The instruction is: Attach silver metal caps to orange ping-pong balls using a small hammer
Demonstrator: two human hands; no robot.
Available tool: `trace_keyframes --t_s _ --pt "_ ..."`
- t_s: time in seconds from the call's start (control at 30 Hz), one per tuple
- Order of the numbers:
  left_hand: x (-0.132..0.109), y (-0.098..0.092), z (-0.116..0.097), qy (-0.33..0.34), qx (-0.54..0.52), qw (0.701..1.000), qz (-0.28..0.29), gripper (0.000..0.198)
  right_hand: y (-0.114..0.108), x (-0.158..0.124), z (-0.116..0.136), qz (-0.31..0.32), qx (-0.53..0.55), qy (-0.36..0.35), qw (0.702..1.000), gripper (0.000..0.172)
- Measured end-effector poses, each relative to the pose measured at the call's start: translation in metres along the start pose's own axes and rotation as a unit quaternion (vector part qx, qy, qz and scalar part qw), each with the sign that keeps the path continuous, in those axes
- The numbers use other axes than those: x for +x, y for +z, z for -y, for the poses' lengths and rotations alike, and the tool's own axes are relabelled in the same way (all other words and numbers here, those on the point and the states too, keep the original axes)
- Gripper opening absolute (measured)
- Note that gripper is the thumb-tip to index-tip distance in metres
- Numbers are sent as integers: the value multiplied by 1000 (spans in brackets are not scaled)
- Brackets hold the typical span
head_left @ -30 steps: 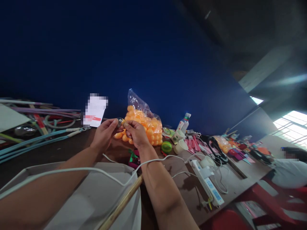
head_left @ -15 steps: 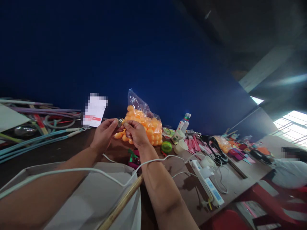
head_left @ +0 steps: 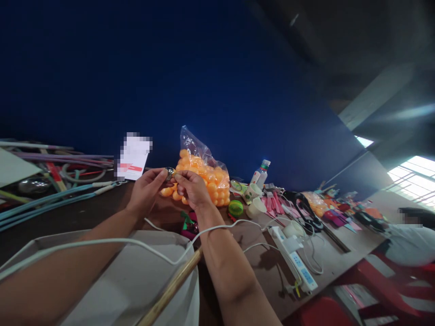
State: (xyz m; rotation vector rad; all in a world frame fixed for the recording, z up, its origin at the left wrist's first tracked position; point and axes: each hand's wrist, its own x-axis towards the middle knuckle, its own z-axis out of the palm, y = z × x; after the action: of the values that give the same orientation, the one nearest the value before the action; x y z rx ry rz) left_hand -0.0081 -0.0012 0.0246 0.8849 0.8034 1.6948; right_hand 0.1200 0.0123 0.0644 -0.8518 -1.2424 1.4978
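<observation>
Close together in front of the bag, both hands meet at a small shiny silver ball. My left hand is closed, with thumb and fingers gripping the ball from its left side. From the other side, my right hand pinches at the ball's right edge; the exact spot under its fingertips is too small to make out. Right behind the hands stands a clear plastic bag full of orange balls. Below the right wrist lies a dark purple and green item, partly hidden by the forearm.
A white box, a wooden stick and a white cable lie near my forearms. Left are a lit phone and blue tubes. Right are a green round container, a bottle, a power strip and red stools.
Almost nothing differs. Both hands keep their hold at the silver ball, and the view has shifted very slightly.
</observation>
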Motion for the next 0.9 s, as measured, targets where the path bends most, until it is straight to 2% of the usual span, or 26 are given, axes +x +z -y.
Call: trace_keyframes --t_s 0.2,0.63,0.9 --pt "0 0 2 -1 6 1000 0 19 1 1 -2 -13 8 5 1000 24" --pt "-2 -1 2 -2 4 1000 3 17 1 0 -1 -37 22 45 998 17" --pt "2 -1 3 -41 -38 998 4 18 6 0 -3 -33 25 37 998 10"
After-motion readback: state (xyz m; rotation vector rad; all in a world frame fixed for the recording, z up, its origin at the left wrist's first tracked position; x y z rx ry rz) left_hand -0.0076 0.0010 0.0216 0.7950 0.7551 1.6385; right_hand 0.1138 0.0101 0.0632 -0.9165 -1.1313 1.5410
